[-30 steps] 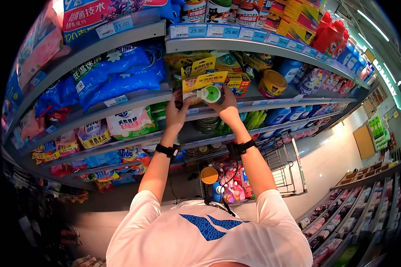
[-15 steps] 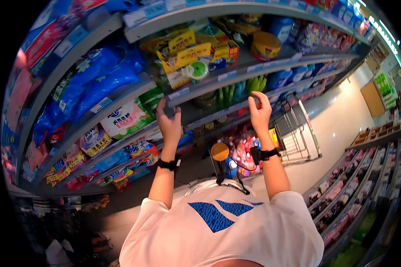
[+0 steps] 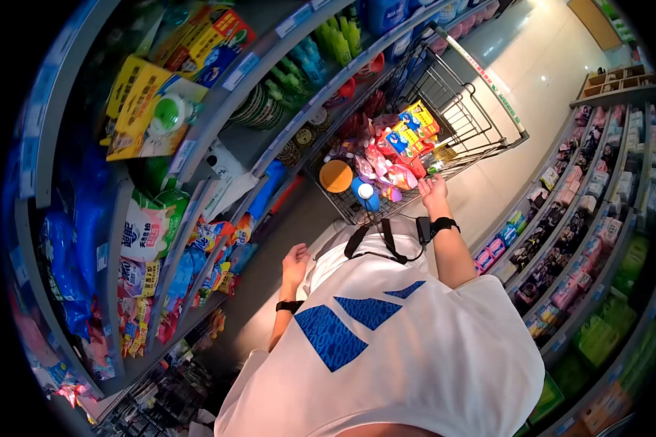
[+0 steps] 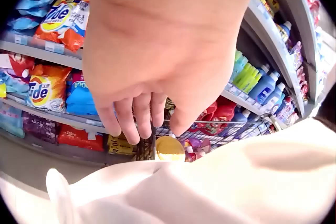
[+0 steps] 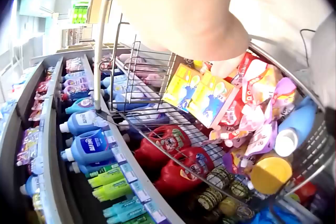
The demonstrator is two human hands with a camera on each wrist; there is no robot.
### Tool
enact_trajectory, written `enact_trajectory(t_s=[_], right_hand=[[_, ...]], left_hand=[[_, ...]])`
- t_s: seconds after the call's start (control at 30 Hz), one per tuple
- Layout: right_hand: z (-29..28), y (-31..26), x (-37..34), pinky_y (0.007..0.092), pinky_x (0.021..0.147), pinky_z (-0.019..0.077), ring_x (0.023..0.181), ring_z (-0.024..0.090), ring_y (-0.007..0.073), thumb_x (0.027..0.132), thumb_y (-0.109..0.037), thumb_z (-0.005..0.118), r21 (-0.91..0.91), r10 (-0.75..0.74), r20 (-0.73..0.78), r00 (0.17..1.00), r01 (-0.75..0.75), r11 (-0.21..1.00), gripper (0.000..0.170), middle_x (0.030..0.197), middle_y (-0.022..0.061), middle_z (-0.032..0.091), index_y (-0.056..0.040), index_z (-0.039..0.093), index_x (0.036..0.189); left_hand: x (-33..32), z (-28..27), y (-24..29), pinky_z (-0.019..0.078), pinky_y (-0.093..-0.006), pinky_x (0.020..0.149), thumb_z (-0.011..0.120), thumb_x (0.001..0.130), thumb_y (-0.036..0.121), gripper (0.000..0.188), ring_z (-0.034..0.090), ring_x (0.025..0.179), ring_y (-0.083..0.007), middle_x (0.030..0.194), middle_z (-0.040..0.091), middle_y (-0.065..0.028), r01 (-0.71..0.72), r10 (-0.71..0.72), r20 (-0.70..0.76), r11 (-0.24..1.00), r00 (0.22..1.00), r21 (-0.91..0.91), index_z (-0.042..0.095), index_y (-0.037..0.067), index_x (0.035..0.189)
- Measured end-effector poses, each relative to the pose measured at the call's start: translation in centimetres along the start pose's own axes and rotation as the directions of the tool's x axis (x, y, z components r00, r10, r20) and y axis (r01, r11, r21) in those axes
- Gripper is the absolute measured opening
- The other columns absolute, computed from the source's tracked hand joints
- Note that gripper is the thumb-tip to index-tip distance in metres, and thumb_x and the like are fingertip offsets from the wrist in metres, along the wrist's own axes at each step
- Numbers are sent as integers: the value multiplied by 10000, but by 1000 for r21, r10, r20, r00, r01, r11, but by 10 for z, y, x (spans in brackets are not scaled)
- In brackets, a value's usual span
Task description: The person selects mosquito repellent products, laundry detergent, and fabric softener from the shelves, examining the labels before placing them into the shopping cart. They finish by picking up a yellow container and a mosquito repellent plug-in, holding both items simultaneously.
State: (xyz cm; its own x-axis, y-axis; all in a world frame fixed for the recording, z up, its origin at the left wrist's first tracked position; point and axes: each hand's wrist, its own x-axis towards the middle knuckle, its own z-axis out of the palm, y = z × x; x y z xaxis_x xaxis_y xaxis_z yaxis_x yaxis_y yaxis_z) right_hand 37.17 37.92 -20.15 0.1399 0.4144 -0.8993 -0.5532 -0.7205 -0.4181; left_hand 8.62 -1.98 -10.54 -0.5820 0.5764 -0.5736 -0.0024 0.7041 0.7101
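In the head view the right hand (image 3: 434,192) is at the near rim of a wire shopping cart (image 3: 486,76), fingers extended; contact with the rim cannot be told. Beside it in the cart lie yellow boxes (image 3: 413,131), pink and red packs, a blue bottle (image 3: 364,191) and an orange-lidded tub (image 3: 336,176). The right wrist view shows that hand (image 5: 184,16) above the boxes (image 5: 205,95), its fingers mostly hidden. The left hand (image 3: 294,264) hangs beside the white shirt, empty, with fingers loosely bent; its fingers point down in the left wrist view (image 4: 152,71).
Shelves (image 3: 244,71) run along the left with yellow mosquito-liquid packs (image 3: 153,109), detergent bags (image 3: 149,226) and bottles. More stocked shelves (image 3: 561,218) stand on the right. Pale floor (image 3: 521,62) lies between the cart and the right shelves.
Both hands have left the yellow packs, which stay on the shelf, and have come down and apart. The head view has turned toward the cart, and the right hand is now beside it.
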Motion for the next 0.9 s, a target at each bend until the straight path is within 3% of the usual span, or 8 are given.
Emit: enact_trajectory(t_s=[0.3,0.47,0.67,0.7,0.77,0.83,0.87,0.9], right_hand=[[37,44,95,464,1112,447,1363,481,321,883,-293,771,128,343,234,910,-378,917,805,1495,154,430,-12,339,1501],[61,67,141,469,1134,424,1420,408,292,817,-402,846,221,323,242,915,-376,900,1019,1505,163,396,32,256,1525],[69,83,190,450,1074,487,1275,529,299,742,-356,914,333,357,307,882,-451,828,763,1308,151,547,11,504,1271],[77,73,179,428,978,534,1114,583,275,716,-405,923,363,469,118,875,-478,800,704,1169,131,576,-13,549,1166],[57,78,205,335,793,534,825,563,216,766,-519,848,177,439,359,824,-522,834,561,877,89,601,-42,615,947],[76,65,177,321,832,541,813,564,188,806,-425,838,431,473,326,819,-573,697,454,858,72,622,-47,649,973],[85,48,151,324,881,543,854,575,181,815,-397,838,395,508,228,831,-556,732,436,902,45,632,-57,644,1007],[89,43,125,336,925,539,883,583,179,813,-425,836,265,302,225,926,-357,896,473,949,40,630,-87,631,1072]], left_hand=[[-41,16,-6,500,-288,900,582,944,35,359,633,961,-151,1020,679,-71,232,-239,-54,966,969,-117,564,-69,1287],[-78,40,-13,498,-284,903,624,992,110,323,641,980,-151,1030,702,-72,277,-286,-99,956,953,-91,594,-28,1282],[-95,70,2,518,-305,932,609,969,66,326,663,1005,-172,1073,716,-99,341,-348,-118,937,930,-73,608,-4,1288],[-94,75,5,518,-305,932,609,969,66,326,663,1005,-172,1073,716,-99,336,-345,-138,938,928,-89,608,-4,1288],[-92,83,14,519,-308,927,623,966,82,336,663,1004,-179,1088,716,-111,352,-365,-144,930,920,-105,608,-9,1290],[-86,88,31,522,-318,925,633,966,107,342,666,1016,-187,1105,715,-121,349,-358,-187,934,915,-79,611,-11,1286],[-85,92,28,525,-324,924,638,965,116,339,666,1020,-190,1113,714,-124,320,-334,-178,942,926,-102,617,-12,1278],[-83,97,25,528,-330,923,643,964,125,336,667,1024,-193,1120,714,-127,289,-307,-161,949,938,-125,622,-13,1270]])
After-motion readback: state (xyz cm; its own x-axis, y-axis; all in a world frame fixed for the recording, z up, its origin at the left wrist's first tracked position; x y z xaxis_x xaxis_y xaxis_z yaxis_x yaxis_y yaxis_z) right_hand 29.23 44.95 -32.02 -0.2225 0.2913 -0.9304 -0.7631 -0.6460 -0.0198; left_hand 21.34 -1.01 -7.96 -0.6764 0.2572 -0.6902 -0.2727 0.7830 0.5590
